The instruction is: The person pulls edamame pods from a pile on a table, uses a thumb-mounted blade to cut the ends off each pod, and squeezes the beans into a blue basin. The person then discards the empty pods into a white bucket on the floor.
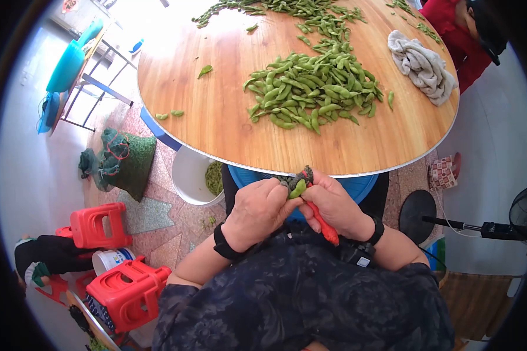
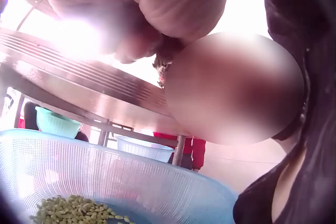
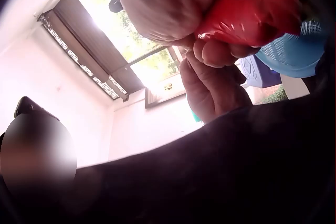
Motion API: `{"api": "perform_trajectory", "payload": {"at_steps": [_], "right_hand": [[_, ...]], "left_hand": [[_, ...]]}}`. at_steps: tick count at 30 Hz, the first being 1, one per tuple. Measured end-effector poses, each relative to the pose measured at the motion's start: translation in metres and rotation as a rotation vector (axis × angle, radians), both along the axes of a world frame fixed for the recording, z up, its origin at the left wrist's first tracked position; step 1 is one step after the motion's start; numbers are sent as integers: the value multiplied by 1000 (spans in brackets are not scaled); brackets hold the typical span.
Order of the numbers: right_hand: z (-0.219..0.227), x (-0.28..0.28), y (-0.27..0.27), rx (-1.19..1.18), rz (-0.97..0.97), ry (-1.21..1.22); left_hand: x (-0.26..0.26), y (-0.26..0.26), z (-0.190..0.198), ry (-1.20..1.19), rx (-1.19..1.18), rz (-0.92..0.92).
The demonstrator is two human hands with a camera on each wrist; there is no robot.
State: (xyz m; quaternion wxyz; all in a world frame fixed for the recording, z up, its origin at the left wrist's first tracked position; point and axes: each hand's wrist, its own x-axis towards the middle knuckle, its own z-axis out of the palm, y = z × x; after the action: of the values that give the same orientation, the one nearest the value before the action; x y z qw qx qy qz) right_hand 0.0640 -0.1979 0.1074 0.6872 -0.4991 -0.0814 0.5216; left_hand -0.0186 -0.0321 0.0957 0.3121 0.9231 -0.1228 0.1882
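Note:
In the head view both hands meet just in front of the table's near edge. My left hand [image 1: 262, 207] pinches a green soybean pod [image 1: 298, 188] at its fingertips. A tool with a red, smooth-looking handle [image 1: 324, 223] and a dark, rough upper end [image 1: 303, 175] is gripped in my right hand [image 1: 338, 205]. The red handle [image 3: 252, 16] also shows large in the right wrist view, with fingers curled round it. Below the hands is a blue mesh basket [image 2: 205, 192] with shelled beans [image 2: 76, 211] in it. A big pile of pods [image 1: 316, 88] lies on the round wooden table [image 1: 216, 128].
A crumpled grey cloth [image 1: 421, 67] lies at the table's right. A white bucket [image 1: 184, 175] with green matter stands under the left edge, beside a green mesh sack [image 1: 136, 158]. Red stools [image 1: 132, 295] are at the left, a fan [image 1: 418, 216] at the right. Another person [image 1: 439, 29] sits across.

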Motion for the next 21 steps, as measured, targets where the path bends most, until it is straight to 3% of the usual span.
{"api": "perform_trajectory", "payload": {"at_steps": [4,6,7,9,11,13,14,16,21], "right_hand": [[1,-5,4,16,-20,-32],[5,-5,5,26,-18,-8],[6,-4,4,32,-14,13],[3,-2,1,-5,30,-5],[-3,-2,-4,-41,79,-24],[-10,-4,-8,-273,51,-712],[-10,-5,-9,-273,51,-710],[-8,-9,-11,-220,-1,-1170],[-23,-3,-12,-218,45,-1322]], "left_hand": [[-1,3,-6,-19,38,-23],[-5,-1,-8,464,-733,39],[-7,-1,-7,467,-734,35],[-12,2,-3,862,-1263,-25],[-16,3,-9,853,-1238,-55],[-18,7,-11,824,-984,-110],[-18,9,-13,826,-985,-109],[-19,10,-16,749,-770,-146],[-18,9,-15,788,-778,-156]]}}
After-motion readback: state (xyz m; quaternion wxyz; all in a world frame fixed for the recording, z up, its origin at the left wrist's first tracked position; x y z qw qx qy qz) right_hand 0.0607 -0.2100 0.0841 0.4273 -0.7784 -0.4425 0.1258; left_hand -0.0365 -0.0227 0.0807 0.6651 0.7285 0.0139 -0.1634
